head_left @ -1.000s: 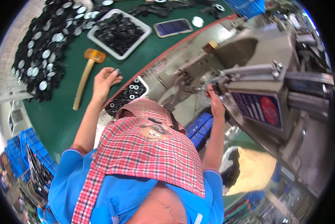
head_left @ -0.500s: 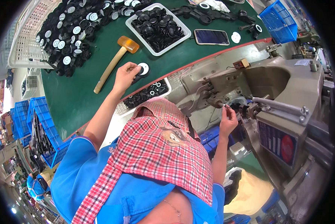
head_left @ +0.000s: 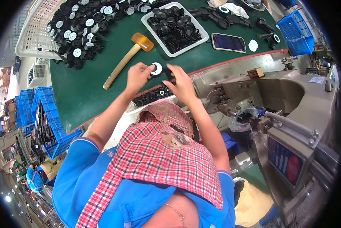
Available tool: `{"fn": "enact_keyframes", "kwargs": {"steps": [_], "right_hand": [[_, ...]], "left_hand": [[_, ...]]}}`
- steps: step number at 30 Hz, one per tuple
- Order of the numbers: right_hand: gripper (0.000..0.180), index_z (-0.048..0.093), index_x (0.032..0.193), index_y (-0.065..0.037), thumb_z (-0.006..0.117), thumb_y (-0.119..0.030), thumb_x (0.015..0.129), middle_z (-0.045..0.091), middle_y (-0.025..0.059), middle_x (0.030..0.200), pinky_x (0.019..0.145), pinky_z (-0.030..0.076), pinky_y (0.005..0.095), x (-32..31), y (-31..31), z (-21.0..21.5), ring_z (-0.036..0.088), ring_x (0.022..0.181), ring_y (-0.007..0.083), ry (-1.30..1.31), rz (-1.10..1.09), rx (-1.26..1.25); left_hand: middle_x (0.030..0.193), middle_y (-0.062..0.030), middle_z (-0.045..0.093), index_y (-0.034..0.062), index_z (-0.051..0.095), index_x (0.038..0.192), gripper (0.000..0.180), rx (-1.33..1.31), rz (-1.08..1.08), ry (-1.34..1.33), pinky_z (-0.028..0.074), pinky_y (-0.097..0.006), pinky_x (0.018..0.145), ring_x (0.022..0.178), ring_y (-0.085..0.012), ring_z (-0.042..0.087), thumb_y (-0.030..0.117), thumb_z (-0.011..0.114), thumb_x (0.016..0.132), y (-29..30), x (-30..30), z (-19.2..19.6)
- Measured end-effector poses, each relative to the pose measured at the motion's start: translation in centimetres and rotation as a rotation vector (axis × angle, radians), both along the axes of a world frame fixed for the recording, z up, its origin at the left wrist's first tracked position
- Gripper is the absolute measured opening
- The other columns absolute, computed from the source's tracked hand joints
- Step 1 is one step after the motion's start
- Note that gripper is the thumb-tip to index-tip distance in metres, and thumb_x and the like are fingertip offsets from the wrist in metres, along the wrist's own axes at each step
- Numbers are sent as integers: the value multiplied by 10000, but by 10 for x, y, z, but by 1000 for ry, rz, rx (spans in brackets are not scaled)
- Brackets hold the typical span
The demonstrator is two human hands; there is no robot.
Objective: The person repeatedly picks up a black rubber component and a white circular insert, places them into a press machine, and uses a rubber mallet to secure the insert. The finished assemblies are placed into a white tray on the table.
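Note:
My left hand (head_left: 139, 79) is closed on the edge of a black caster wheel with a white disc face (head_left: 157, 68), over the green table near its front edge. My right hand (head_left: 182, 86) is just right of the wheel, thumb and fingers apart, slightly blurred. Dark shapes lie between its fingers, and I cannot make out whether they belong to the wheel part. A mallet (head_left: 143, 41) with an amber head and wooden handle lies on the table beyond my left hand.
A white tray (head_left: 168, 53) of black caps stands beyond my hands, beside a phone (head_left: 229, 42). Black wheels with white discs (head_left: 89, 22) are heaped far left by a white basket (head_left: 30, 41). A bin of black parts (head_left: 149, 97) sits below the table edge. A metal machine (head_left: 318, 89) stands right.
My right hand has left the machine and moved left and away from me, to beside the wheel, its fingers opening. My left hand keeps hold of the wheel. The view has shifted slightly.

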State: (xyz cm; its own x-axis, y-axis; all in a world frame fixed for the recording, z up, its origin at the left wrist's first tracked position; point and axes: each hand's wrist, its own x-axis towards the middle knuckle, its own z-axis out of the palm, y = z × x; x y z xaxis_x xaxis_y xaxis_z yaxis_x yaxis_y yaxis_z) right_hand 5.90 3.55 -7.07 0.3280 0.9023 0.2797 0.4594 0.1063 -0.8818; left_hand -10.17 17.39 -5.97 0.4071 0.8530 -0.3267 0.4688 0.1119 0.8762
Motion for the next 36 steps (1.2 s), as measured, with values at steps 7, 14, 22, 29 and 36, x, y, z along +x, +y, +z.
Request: {"fn": "enact_keyframes", "kwargs": {"steps": [7,14,22,29,36], "right_hand": [[633,608,1263,-117,857,-280,704,674,81,1147,853,477,440,-15,44,-23,647,1028,321,-166,-49,-108],[590,618,1177,-117,867,-326,686,671,69,1074,823,477,444,-21,49,-28,657,954,320,-179,-114,-98],[617,618,1163,-109,873,-367,663,665,69,1085,824,481,434,-21,53,-26,654,957,325,-164,-111,-121],[609,618,1160,-115,870,-368,666,663,60,1072,812,473,437,-21,50,-25,655,959,307,-168,-118,-126],[610,622,1177,-121,867,-362,674,659,52,1112,859,463,455,-21,49,-27,645,1006,313,-98,-98,-196]], "left_hand": [[667,-118,688,-55,676,809,357,159,61,114,503,-308,558,582,-144,647,287,751,879,-15,8,2],[652,-125,665,-46,653,769,383,394,86,153,483,-332,553,578,-164,630,309,740,883,-19,15,-8],[604,-134,626,-17,649,697,493,239,-355,441,480,-385,558,557,-234,621,433,677,899,22,11,14],[974,-181,701,42,642,1059,372,826,-163,500,535,-446,733,880,-358,684,391,651,932,63,-18,12],[813,-184,662,16,549,1187,324,536,-240,326,531,-427,673,750,-330,685,264,591,983,60,-54,35]]}}
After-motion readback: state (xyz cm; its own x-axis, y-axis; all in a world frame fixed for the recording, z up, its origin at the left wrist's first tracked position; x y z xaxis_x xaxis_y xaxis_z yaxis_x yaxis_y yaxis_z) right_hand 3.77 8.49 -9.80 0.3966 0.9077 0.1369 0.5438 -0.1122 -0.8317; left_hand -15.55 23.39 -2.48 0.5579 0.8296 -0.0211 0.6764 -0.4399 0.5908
